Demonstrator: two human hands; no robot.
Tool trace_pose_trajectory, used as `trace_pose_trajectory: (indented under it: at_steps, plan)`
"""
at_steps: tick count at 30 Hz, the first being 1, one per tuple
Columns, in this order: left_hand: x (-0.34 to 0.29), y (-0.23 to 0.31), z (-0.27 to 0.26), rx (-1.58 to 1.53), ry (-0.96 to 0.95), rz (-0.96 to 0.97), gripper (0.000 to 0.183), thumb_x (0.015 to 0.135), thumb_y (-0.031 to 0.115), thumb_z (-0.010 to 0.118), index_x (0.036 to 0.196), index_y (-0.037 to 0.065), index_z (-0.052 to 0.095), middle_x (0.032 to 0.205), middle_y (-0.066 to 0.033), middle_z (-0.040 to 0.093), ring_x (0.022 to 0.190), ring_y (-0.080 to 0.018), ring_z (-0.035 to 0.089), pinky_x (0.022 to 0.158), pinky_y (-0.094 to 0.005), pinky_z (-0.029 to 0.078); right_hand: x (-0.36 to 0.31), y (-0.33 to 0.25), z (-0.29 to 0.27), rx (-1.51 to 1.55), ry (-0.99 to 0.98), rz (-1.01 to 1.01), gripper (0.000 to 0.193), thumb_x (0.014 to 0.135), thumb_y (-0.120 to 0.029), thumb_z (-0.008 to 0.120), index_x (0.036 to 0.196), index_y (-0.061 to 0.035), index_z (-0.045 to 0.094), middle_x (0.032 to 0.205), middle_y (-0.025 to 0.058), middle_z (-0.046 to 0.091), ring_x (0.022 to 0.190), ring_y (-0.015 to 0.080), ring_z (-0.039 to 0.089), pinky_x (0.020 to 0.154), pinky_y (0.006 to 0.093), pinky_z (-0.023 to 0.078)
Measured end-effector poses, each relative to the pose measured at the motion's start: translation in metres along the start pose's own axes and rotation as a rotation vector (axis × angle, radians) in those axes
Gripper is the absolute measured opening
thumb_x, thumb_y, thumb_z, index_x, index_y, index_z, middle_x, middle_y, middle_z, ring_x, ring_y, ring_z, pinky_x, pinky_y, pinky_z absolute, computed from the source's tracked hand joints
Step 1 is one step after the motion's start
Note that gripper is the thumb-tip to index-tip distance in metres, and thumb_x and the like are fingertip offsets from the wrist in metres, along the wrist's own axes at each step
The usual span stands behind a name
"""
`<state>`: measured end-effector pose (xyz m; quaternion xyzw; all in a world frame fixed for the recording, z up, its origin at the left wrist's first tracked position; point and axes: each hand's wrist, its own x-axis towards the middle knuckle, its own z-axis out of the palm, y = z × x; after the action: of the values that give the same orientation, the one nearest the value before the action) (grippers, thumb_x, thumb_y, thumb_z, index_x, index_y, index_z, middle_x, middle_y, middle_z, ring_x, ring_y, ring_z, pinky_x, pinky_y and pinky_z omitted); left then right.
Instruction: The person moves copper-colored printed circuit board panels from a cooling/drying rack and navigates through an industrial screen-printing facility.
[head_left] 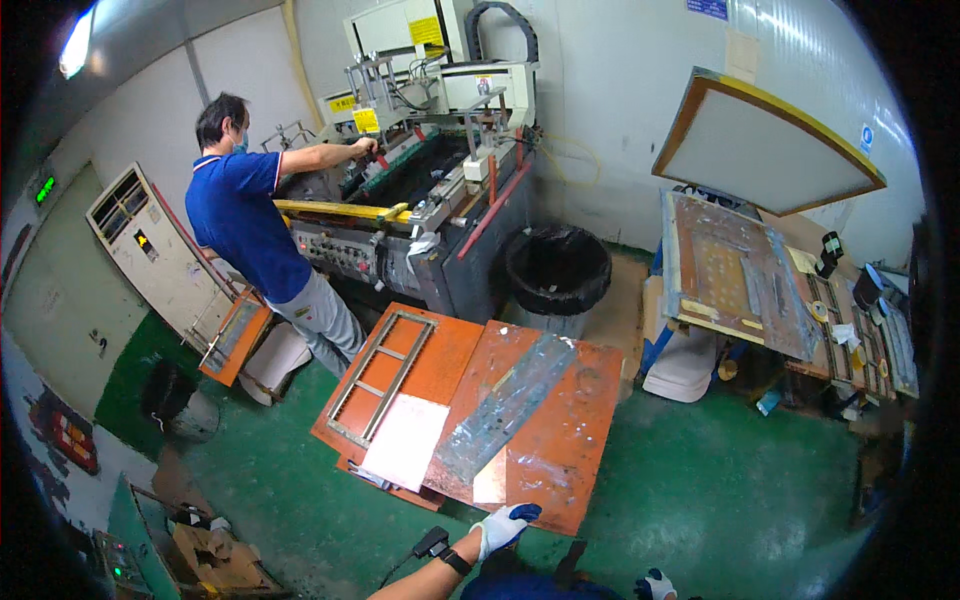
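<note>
My left hand [500, 530], in a white glove with blue fingertips, is at the near edge of an orange tabletop [570, 430]. Its fingers reach out to the right with nothing visible in them; whether they touch the edge I cannot tell. A dark band circles that wrist. Low at the bottom rim is my gloved right hand [655, 585], small and partly cut off, its grip unclear. Across the tabletop runs a worn grey-blue strip [510, 410]. Left of it lie a pale pinkish sheet [405, 440] and a rectangular metal frame with crossbars [345, 405].
A co-worker [250, 210] in a blue shirt and mask leans over a large printing-type machine [400, 250]. A black-lined bin [557, 270] stands beside it. At right, a stained board [720, 260] lies below a raised framed screen [765, 150]. A cardboard-filled box [215, 550] sits lower left.
</note>
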<state>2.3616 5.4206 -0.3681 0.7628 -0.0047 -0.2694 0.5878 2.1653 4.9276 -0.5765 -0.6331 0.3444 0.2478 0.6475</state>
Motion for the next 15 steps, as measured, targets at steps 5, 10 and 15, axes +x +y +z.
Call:
trace_pose_trajectory:
  at_steps: [5,10,15]
  plan:
    - [-0.021,-0.010,0.079,-0.028,-0.051,0.010,0.038,0.089,0.011,0.049,0.125,0.003,0.057,0.122,-0.0106,0.062,0.112,-0.0195,0.057,0.097,-0.0302,0.043,-0.002,0.053,-0.079,0.122,0.052,0.055,0.033,0.091,-0.028,0.055,0.119,-0.0099,0.054,0.095,0.0106,0.065,0.076,0.0279,0.063,0.061,0.0401,0.051]
    - [-0.042,-0.006,0.152,0.008,-0.182,-0.004,0.039,0.091,0.017,0.049,0.128,0.007,0.054,0.124,-0.0120,0.061,0.114,-0.0230,0.056,0.099,-0.0322,0.042,-0.030,0.062,-0.154,-0.050,0.078,0.248,0.026,0.091,-0.028,0.054,0.110,-0.0101,0.059,0.084,0.0083,0.066,0.073,0.0284,0.063,0.060,0.0420,0.050]
    - [-0.046,0.038,0.166,0.162,-0.328,0.010,0.040,0.095,0.032,0.050,0.126,0.007,0.054,0.122,-0.0114,0.061,0.114,-0.0228,0.056,0.099,-0.0323,0.041,-0.062,0.043,-0.170,0.143,0.136,0.330,0.025,0.092,-0.026,0.053,0.110,-0.0106,0.059,0.083,0.0087,0.066,0.073,0.0291,0.063,0.061,0.0431,0.051]
